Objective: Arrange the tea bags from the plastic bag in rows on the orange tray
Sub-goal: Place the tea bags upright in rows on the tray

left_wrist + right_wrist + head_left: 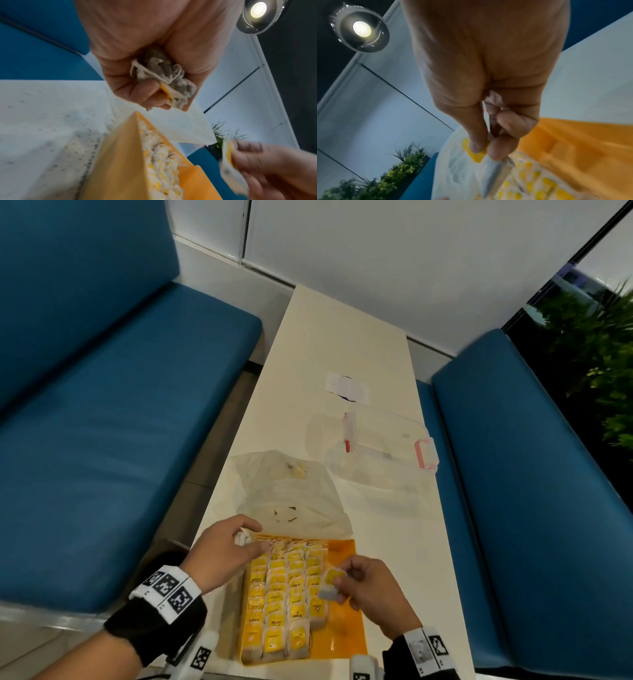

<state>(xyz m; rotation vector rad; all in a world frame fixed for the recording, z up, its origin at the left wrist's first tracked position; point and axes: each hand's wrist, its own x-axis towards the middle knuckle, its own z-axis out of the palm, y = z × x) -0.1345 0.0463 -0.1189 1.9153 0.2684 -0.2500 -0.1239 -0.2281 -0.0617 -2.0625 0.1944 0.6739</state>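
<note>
The orange tray (346, 628) lies at the near end of the table and carries several rows of tea bags (284, 594) with yellow tags. My left hand (236, 546) hovers over the tray's far left corner and grips a bunch of tea bags (163, 75). My right hand (346, 583) is above the tray's right part and pinches one tea bag (330, 583) by its yellow tag (476, 155) between thumb and fingers. The clear plastic bag (291, 491) lies just beyond the tray, with a few tea bags left inside.
A clear plastic box (380, 453) with pink clips lies on its side at the table's right. A small white paper (346, 386) lies farther back. Blue bench seats (102, 422) flank the narrow white table (342, 337). A green plant (596, 344) stands at far right.
</note>
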